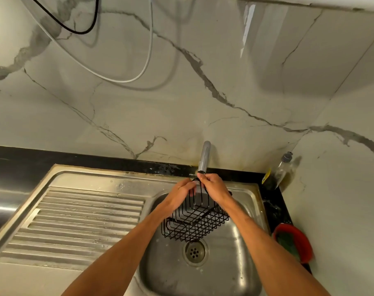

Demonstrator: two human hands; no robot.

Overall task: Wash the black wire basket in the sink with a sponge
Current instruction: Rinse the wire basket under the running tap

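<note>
The black wire basket (194, 221) hangs tilted over the steel sink bowl (231, 248), its mesh bottom above the drain (195, 251). My left hand (182, 192) and my right hand (213, 185) both grip the basket's upper wire edge, just under the tap spout (203, 160). A green sponge (288, 244) lies in a red dish (303, 240) on the counter to the right of the sink, apart from both hands. I see no water stream.
A ribbed steel drainboard (79, 223) fills the left side. A clear soap bottle (283, 169) stands in the back right corner. A marble wall rises behind, with a white cable (147, 60) and a black cable (79, 32) hanging on it.
</note>
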